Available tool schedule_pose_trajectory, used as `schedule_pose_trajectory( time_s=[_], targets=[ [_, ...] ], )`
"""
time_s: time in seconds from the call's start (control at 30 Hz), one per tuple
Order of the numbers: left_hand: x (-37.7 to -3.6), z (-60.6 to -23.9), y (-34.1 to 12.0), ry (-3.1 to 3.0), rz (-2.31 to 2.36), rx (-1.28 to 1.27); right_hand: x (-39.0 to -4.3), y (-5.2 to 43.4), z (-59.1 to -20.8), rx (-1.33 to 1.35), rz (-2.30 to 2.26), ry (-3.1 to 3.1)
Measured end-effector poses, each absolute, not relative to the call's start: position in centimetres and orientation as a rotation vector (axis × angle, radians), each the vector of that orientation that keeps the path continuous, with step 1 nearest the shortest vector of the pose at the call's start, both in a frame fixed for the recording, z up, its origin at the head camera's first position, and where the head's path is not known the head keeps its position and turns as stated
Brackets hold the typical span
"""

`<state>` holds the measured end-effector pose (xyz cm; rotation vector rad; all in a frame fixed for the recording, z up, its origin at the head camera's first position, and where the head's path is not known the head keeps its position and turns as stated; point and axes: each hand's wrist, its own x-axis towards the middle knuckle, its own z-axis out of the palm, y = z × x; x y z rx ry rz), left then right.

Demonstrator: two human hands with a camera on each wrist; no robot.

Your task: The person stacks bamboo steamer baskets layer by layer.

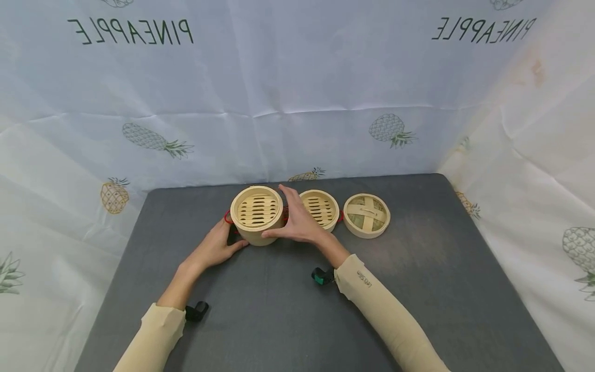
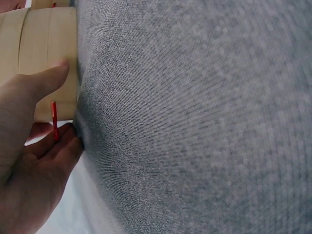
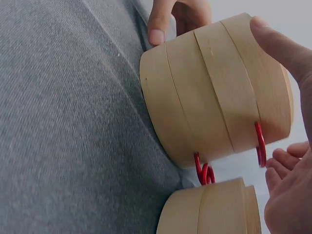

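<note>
We cupped the stacked bamboo steamer [image 1: 256, 214] from both sides, left hand [image 1: 215, 248] and right hand [image 1: 299, 223] curling fingers around its wall to steady it, with a single tier [image 1: 319, 208] just right of it and the lid [image 1: 366, 215] beyond.

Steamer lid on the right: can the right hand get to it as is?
Probably yes. The steamer lid lies uncovered on the grey mat, with nothing on top of it. The right hand now holds the stacked steamer; only the single steamer tier sits between.
</note>
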<state>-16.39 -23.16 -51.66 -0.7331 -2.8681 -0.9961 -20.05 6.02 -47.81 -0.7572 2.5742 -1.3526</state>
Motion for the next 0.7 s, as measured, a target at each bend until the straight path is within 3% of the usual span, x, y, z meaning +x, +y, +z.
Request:
schedule_pose_trajectory(
  time_s=[0.2, 0.7],
  targets=[
    [-16.9, -53.0, -23.7, -2.815, -0.997, -0.751, -20.2, 7.0, -47.9, -0.767, -1.341, 2.596],
    [-16.2, -50.9, -22.8, -2.947, -0.97, -0.683, -20.4, 10.1, -48.2, -0.666, -1.319, 2.626]
  ],
)
